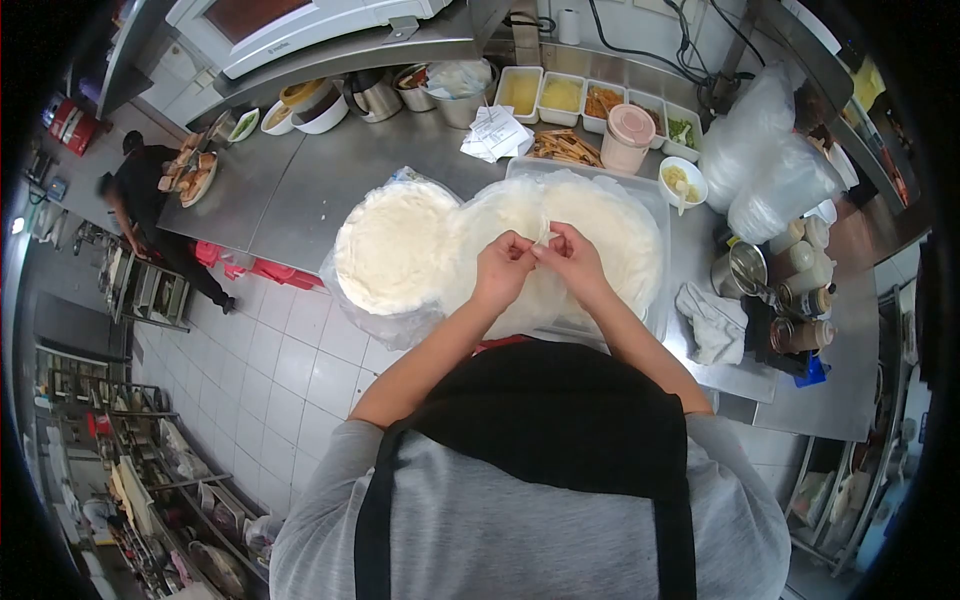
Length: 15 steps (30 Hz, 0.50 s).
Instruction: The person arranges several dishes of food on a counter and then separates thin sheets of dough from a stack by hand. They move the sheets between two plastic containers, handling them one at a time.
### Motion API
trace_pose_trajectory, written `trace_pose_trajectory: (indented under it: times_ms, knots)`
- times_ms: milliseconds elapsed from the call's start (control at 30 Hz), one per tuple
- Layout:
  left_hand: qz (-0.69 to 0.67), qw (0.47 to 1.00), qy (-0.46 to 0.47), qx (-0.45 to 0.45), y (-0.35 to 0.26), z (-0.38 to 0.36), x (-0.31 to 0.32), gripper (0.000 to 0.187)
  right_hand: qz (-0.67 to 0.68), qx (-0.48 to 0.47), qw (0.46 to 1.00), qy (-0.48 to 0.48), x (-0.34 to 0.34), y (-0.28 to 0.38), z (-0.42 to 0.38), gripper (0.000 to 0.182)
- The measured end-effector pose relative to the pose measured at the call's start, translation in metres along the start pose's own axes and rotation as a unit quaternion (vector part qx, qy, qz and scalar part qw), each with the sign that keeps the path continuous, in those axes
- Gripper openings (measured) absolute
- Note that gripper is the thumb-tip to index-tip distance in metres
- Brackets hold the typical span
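Note:
My left hand (pixel 503 268) and my right hand (pixel 573 264) meet above the white stacks, each with thumb and fingers pinched on the edge of a thin white dough wrapper (pixel 500 212). A small fold of it stands up between the fingertips. Below my right hand, a round stack of pale wrappers (pixel 630 235) sits in a clear plastic tray (pixel 663 290). To the left, another round stack of wrappers (pixel 395 245) lies on a plastic bag (pixel 350 315) at the counter edge. The pinched sheet spreads between the two stacks, partly hidden by my hands.
Behind the tray stand food containers (pixel 560 97), a pink-lidded tub (pixel 630 130), brown sticks (pixel 568 148) and paper slips (pixel 497 134). Rightward are a white bowl (pixel 684 186), plastic bags (pixel 775 160), a cloth (pixel 712 322) and jars (pixel 800 335). A person (pixel 160 215) stands far left.

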<state>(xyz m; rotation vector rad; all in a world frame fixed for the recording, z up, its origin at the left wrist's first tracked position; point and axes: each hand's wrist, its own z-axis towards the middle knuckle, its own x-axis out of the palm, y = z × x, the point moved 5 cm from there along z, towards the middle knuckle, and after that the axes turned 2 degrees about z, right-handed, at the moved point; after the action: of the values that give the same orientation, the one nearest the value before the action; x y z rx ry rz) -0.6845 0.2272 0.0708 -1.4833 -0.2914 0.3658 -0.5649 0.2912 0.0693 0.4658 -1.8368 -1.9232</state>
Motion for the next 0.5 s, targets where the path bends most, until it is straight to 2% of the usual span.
trace_pose_trajectory:
  times_ms: [100,200,300,400,500]
  knots:
    - [0.002,0.998,-0.038,-0.051,0.003,0.0,-0.008,0.007,0.038,0.086,0.995,0.02,-0.003,-0.007,0.007,0.023]
    - [0.012,0.998,-0.056,-0.013,-0.009,0.003,-0.011,0.009,0.015,0.052,0.999,0.0,0.002,-0.006,0.003,0.017]
    - [0.056,0.998,-0.026,0.019,-0.018,0.011,-0.008,0.008,-0.123,-0.062,0.99,-0.004,0.009,0.007,0.0,0.016]
    - [0.184,0.983,-0.002,0.014,-0.027,0.018,-0.018,0.009,-0.026,0.026,0.998,-0.041,-0.003,0.002,0.002,0.018]
    - [0.357,0.926,-0.01,0.121,-0.045,0.012,-0.016,0.014,-0.069,0.019,0.997,-0.028,-0.013,-0.004,0.004,0.018]
